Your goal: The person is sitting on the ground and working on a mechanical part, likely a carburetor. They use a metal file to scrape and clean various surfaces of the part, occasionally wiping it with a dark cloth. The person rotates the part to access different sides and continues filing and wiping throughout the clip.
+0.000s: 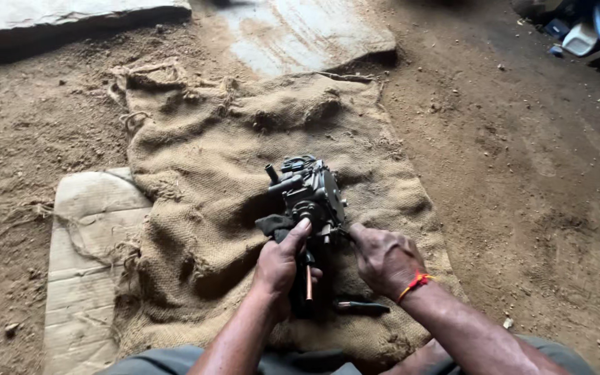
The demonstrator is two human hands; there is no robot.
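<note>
A dark grey metal carburettor-like engine part (308, 194) stands on a burlap sack (203, 160) spread on the dirt floor. My left hand (282, 262) grips its lower left side, thumb pressed against the body, with a copper-coloured tube (309, 283) showing beside the palm. My right hand (383, 258), wearing an orange thread at the wrist, is closed at the part's lower right edge; a thin tool may be pinched in its fingers, but I cannot make it out. A dark cylindrical tool (361, 306) lies on the sack just below my hands.
A flattened cardboard sheet (81, 264) lies under the sack's left side. Flat stone slabs (300, 35) sit at the far edge. Blue and white containers (588, 31) are at the top right. Loose dirt surrounds the sack.
</note>
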